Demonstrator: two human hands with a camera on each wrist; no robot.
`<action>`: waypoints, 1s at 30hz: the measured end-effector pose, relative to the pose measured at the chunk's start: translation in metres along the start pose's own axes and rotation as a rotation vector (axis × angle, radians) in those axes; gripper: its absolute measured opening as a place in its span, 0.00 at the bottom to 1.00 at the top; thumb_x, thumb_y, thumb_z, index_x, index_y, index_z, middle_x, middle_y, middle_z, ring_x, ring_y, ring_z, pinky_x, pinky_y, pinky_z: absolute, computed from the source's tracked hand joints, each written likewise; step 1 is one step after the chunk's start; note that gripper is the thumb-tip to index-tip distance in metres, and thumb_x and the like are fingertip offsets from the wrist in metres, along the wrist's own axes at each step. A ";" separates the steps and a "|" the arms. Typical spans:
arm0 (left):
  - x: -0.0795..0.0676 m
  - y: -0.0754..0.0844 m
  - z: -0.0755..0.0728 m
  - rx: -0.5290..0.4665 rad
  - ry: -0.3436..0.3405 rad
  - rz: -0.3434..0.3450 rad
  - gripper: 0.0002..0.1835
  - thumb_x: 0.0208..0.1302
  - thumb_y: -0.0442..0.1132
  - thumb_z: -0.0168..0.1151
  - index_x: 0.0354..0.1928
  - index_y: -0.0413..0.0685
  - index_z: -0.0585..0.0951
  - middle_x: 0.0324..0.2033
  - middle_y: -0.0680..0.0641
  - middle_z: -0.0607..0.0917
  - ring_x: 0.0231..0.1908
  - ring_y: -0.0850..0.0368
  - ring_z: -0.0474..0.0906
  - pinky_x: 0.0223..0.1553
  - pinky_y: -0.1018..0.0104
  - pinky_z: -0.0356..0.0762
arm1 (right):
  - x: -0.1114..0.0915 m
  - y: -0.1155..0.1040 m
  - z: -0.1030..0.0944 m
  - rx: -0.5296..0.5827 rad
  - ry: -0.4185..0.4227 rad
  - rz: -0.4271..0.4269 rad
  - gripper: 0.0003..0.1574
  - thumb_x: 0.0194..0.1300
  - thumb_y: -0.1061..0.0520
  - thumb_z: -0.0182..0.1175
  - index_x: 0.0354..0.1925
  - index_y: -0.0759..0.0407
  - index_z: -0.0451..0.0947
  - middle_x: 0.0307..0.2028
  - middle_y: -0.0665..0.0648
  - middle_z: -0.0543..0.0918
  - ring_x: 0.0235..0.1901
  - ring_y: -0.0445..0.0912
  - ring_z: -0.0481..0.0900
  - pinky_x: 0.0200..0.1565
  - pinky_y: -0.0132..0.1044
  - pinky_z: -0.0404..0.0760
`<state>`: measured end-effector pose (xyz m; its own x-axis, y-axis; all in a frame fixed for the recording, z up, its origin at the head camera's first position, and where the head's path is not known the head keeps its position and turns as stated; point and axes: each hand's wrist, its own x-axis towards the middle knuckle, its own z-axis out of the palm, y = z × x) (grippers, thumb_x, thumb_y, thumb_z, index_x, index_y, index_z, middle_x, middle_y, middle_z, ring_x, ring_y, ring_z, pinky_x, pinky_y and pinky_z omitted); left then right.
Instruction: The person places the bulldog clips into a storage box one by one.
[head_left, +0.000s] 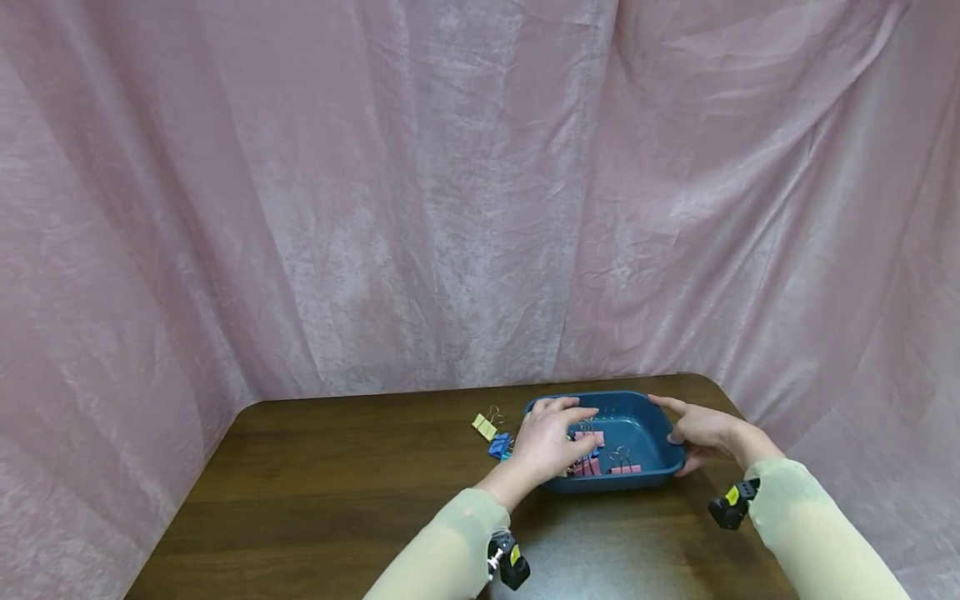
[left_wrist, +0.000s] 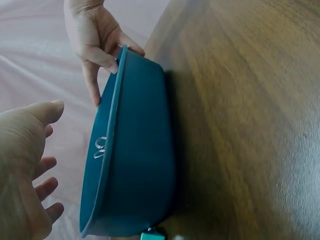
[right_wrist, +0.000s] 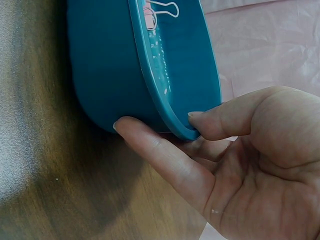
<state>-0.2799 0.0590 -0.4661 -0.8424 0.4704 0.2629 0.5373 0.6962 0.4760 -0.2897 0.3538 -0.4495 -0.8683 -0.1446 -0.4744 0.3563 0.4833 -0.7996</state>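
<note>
A blue plastic basin stands on the table at the back right, with several pink binder clips inside. At its right end my right hand grips the wall; in the right wrist view the thumb is inside the rim and a finger lies along the outside. My left hand is over the basin's left part, fingers spread and loosely bent, and hides some of the clips. Nothing shows between its thumb and fingers in the left wrist view.
Left of the basin, a yellow binder clip and a blue binder clip lie on the brown wooden table. A teal clip sits close against the basin's base. Pink curtains hang behind the table.
</note>
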 end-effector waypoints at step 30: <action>-0.010 -0.009 -0.030 -0.116 0.038 0.053 0.34 0.64 0.62 0.68 0.71 0.66 0.76 0.67 0.56 0.75 0.66 0.52 0.66 0.66 0.48 0.65 | -0.001 0.001 0.001 0.001 -0.013 -0.015 0.53 0.68 0.74 0.47 0.82 0.52 0.39 0.70 0.85 0.39 0.39 0.63 0.85 0.38 0.55 0.86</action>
<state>-0.2775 0.0322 -0.4479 -0.8151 0.4822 0.3210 0.5746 0.6029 0.5535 -0.2886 0.3535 -0.4500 -0.8689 -0.1631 -0.4674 0.3439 0.4803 -0.8069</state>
